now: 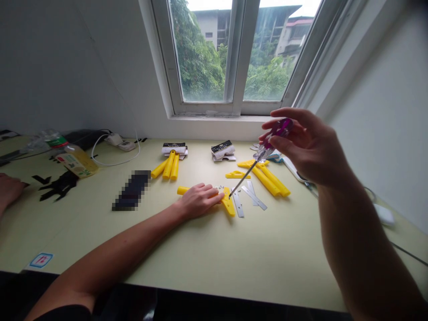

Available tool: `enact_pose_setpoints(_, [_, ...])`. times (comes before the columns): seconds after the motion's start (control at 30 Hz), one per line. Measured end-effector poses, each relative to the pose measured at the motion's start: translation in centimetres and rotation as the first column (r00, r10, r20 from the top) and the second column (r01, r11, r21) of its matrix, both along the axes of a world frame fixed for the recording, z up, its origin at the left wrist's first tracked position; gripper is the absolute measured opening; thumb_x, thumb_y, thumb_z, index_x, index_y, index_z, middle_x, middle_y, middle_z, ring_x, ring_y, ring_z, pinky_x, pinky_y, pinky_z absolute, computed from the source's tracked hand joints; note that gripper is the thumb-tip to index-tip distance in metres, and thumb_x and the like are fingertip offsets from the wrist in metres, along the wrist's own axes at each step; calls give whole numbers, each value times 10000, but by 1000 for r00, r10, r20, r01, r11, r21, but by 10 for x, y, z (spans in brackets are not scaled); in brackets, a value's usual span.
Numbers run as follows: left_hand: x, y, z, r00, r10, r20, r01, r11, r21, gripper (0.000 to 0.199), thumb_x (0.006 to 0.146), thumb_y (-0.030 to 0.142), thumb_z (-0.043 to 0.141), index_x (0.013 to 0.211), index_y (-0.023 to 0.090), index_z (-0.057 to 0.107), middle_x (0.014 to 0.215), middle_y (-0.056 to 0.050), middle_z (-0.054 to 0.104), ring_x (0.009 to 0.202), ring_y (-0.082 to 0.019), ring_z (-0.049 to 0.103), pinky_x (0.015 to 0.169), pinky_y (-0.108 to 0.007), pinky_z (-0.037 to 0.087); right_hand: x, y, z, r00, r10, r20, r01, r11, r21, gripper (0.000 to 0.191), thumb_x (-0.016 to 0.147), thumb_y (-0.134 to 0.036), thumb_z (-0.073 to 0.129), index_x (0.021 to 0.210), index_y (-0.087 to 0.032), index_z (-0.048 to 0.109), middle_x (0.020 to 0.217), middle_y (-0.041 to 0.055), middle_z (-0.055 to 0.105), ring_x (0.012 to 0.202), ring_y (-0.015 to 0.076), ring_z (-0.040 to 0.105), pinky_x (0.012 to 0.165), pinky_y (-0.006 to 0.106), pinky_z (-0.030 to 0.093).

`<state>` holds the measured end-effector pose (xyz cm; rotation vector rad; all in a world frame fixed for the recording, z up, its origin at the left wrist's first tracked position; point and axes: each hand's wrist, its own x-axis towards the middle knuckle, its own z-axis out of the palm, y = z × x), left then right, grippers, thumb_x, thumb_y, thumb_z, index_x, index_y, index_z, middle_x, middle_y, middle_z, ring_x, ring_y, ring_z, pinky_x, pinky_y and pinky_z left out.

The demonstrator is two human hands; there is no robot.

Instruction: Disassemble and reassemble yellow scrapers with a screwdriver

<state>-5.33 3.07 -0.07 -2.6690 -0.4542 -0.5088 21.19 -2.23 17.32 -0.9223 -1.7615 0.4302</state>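
Observation:
My left hand (200,199) is closed over a yellow scraper (228,206) lying on the table, its handle end sticking out to the left and its wide head to the right. Raised at the right, my right hand (297,145) grips the purple and clear handle of a screwdriver (246,174). The tool slants down to the left, and its tip meets the scraper's head or hovers just over it. Small screws (220,187) lie behind the head. Flat metal blades (238,203) are just right of it, near a separate yellow head piece (238,175).
Yellow handles (170,166) and black-and-white packaging (223,150) lie toward the window. More yellow scraper parts (271,179) rest at the right. A pixelated dark object (132,191), a bottle (75,158), black strips (60,185) and another person's hand (10,189) are at the left.

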Motion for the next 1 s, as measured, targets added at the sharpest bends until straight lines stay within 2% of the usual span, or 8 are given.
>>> enact_pose_setpoints(0.27, [-1, 0, -1, 999, -36, 22, 37, 999, -28, 272, 1013, 334, 421, 1186, 196, 580, 981, -54, 666, 825, -150, 595, 669, -281, 423, 1, 9, -7, 1000, -28, -2, 28, 1000, 1, 369, 828, -242, 672, 1181, -240, 565, 1043, 38, 645, 952, 218, 692, 943, 422, 584])
enact_pose_setpoints(0.47, [1, 0, -2, 1000, -27, 7, 27, 997, -68, 333, 1020, 344, 374, 1221, 170, 574, 994, -83, 660, 861, -164, 605, 701, -294, 463, -6, 10, -9, 999, -39, 14, 39, 999, 5, 334, 838, -254, 656, 1157, -262, 560, 1049, 32, 638, 940, 215, 688, 927, 431, 586])
enact_pose_setpoints(0.7, [3, -2, -1, 1000, -27, 14, 28, 997, -76, 305, 1017, 333, 391, 1191, 164, 575, 986, -72, 671, 857, -168, 613, 695, -303, 454, -9, 13, -13, 1000, -19, 18, 18, 1000, 16, 302, 848, -244, 647, 1139, -280, 576, 1034, 24, 635, 964, 203, 678, 945, 423, 578])
enact_pose_setpoints(1.0, [2, -1, -2, 999, -24, 28, 26, 996, -87, 283, 1014, 324, 395, 1186, 171, 561, 973, -71, 665, 833, -168, 607, 663, -296, 428, 2, 16, -13, 983, -154, 98, 153, 988, 22, 327, 839, -267, 650, 1160, -277, 591, 1044, 29, 645, 942, 210, 674, 886, 420, 592])
